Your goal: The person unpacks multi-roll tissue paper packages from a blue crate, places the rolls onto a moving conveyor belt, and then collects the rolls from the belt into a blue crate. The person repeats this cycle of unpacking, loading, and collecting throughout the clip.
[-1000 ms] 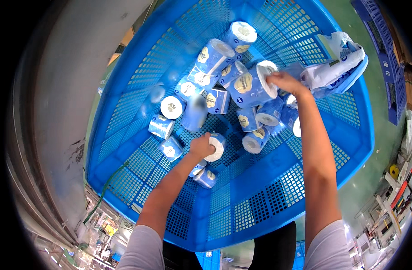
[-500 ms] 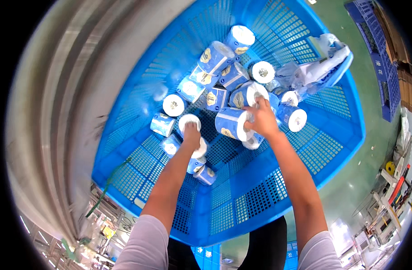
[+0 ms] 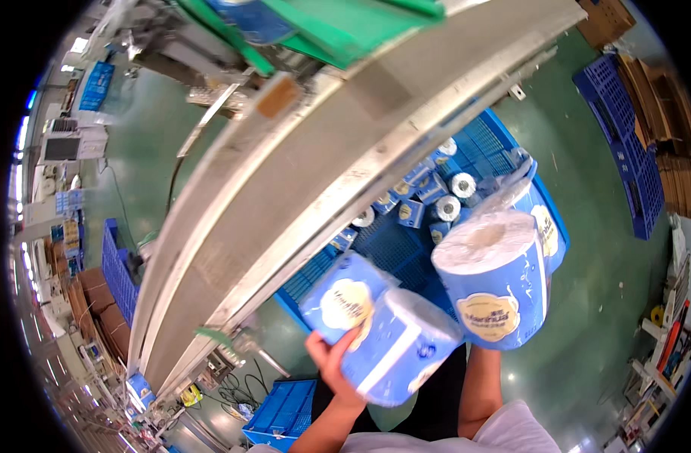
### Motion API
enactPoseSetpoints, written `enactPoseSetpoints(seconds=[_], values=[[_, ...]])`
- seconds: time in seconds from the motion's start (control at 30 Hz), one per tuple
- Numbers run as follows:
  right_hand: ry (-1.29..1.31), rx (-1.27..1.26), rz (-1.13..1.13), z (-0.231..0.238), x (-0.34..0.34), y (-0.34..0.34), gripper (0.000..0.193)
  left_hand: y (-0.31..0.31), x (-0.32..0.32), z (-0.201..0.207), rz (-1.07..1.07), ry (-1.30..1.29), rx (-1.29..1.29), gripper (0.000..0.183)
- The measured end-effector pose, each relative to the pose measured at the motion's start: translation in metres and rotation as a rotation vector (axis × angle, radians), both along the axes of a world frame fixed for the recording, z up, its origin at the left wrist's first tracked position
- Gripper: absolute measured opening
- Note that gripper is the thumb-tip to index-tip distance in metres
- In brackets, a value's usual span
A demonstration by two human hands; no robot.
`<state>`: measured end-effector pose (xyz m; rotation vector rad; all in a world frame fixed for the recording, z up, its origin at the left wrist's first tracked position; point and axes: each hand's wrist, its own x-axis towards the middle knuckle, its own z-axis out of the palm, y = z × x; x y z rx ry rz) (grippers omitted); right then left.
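My left hand [image 3: 336, 366] grips two wrapped paper rolls side by side, a left roll [image 3: 344, 296] and a nearer right roll [image 3: 400, 349]. Both have blue printed film with a cream label. On the right, my right forearm [image 3: 480, 396] rises behind another large wrapped paper roll [image 3: 490, 291], which hides that hand's fingers. A further wrapped roll [image 3: 543, 226] shows just behind it, partly covered. All of these are lifted close to me, above the blue plastic basket [image 3: 563, 235].
Several smaller-looking paper rolls [image 3: 410, 214] lie in the basket, with clear plastic film [image 3: 504, 187] at its right. A curved metal conveyor rail [image 3: 285, 204] crosses between me and the basket's left part. A purple pallet [image 3: 625, 147] with cardboard stands at right.
Both hands have come up out of the basket with paper rolls in them. The view has shifted, so the conveyor rail and green machine part now fill the upper left.
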<state>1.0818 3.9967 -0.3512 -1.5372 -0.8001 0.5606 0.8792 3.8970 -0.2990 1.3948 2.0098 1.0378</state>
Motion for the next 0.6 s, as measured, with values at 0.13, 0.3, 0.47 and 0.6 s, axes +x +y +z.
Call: enactPoseSetpoints(seconds=[0.13, 0.3, 0.47, 0.6], values=[[-0.4, 0.101, 0.244, 0.106, -0.062, 0.039, 0.034, 0.02, -0.081, 0.093, 0.307, 0.018, 0.195, 0.037], [-0.693, 0.066, 0.61, 0.163, -0.186, 0.078, 0.038, 0.025, -0.234, 0.113, 0.376, 0.522, -0.152, 0.05], [-0.722, -0.051, 0.762, 0.155, -0.299, 0.071, 0.047, 0.031, -0.317, 0.089, 0.389, 0.718, -0.42, 0.057], [-0.506, 0.222, 0.768, 0.155, -0.289, 0.034, 0.054, 0.029, -0.285, 0.118, 0.289, 1.231, 0.0, 0.058]])
